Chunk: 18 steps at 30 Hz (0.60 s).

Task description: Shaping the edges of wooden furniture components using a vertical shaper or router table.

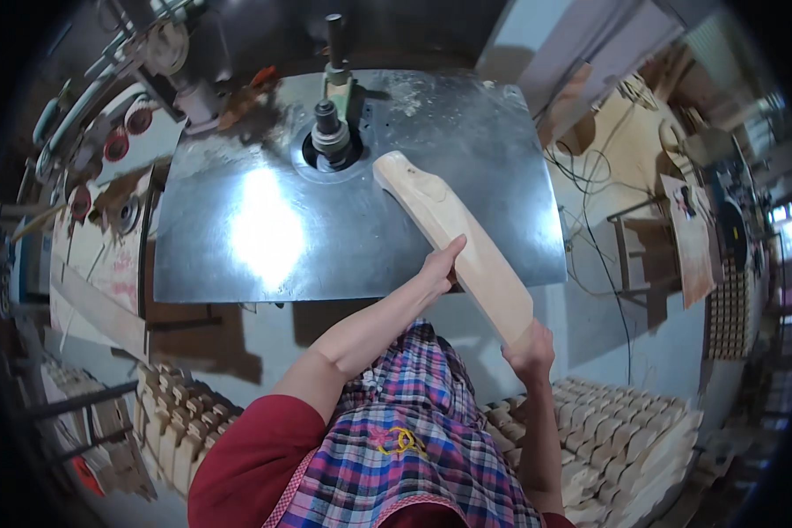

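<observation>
A long pale wooden piece (475, 264) with a shaped, notched upper end lies diagonally over the steel machine table (202, 211). My left hand (442, 264) grips its left edge near the middle, thumb on top. My right hand (530, 352) holds the lower end, beyond the table's front edge. The upper end rests just to the right of a vertical spindle (331, 132) with a stepped metal head, set in a round dark opening. My forearms come from below, over a plaid apron.
Stacks of shaped wooden pieces (590, 440) stand at lower right and more (180, 422) at lower left. A side bench (92, 299) with machine parts is on the left. Black cables (590, 180) hang beside the table's right edge, near another small stand (686, 238). Machinery (189, 97) stands at back left.
</observation>
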Available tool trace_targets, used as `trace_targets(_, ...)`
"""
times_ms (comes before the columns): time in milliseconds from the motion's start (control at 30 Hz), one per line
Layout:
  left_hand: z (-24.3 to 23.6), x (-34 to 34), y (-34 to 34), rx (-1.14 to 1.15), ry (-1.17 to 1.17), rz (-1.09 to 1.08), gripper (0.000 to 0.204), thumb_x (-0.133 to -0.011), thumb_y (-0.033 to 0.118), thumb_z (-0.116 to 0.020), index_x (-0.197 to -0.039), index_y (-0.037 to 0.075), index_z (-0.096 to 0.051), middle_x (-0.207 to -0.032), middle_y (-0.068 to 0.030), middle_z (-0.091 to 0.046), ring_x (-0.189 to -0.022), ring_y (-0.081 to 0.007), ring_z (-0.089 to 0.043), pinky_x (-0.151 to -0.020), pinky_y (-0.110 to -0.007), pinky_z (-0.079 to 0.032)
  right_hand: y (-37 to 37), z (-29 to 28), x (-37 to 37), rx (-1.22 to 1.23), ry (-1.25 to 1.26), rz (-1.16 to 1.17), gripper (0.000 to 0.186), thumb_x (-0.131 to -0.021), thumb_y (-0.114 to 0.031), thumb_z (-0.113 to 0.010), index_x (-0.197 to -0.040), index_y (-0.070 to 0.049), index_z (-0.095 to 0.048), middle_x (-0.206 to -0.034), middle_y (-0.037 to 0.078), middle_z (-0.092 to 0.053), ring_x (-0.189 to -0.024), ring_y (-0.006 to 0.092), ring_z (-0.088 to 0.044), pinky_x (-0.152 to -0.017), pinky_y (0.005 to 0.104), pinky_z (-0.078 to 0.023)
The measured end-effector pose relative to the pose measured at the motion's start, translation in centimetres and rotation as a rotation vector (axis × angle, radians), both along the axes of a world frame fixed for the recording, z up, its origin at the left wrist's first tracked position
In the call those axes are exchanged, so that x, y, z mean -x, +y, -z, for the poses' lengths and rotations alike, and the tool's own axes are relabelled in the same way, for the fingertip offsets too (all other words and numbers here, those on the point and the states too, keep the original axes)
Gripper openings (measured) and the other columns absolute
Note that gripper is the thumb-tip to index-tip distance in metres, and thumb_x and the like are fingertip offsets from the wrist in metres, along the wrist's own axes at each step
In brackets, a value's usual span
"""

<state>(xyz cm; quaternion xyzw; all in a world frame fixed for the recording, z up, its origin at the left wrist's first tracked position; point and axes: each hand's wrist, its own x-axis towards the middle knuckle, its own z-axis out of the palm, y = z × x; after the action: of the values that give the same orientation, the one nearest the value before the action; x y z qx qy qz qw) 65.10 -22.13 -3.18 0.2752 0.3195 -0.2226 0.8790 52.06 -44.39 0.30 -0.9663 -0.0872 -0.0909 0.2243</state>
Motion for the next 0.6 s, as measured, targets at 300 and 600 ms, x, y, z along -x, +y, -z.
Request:
trace_targets(300, -0.4, -10.0, 2.2, -0.037, -0.031, -0.253, 0.048, -0.084, 0.027, -0.063, -0.115, -0.007, -0.050, -0.104, -0.0176, -0.060, -0.088, -0.0241, -0.060, -0.074, -0.032, -0.052, -0.2, 1.3, -12.3, 0.016, 0.126, -0.024, 0.055, -0.055, -0.019, -0.074, -0.104, -0.004, -0.052, -0.091, 0.015, -0.056, -0.084, 0.0344, -0.051, -0.074, 0.0409, -0.044)
trace_targets(600, 0.4, -17.3, 1.7, -0.081, -0.026, -0.444, 0.046, -0.083, 0.026, -0.064, -0.113, -0.007, -0.051, -0.100, -0.0163, -0.060, -0.085, -0.0227, -0.060, -0.071, -0.031, -0.051, -1.9, 2.8, -21.3, 0.126, 0.025, -0.124, 0.058, -0.057, -0.019, -0.075, -0.107, -0.004, -0.049, -0.093, 0.016, -0.055, -0.086, 0.0350, -0.051, -0.077, 0.0420, -0.043)
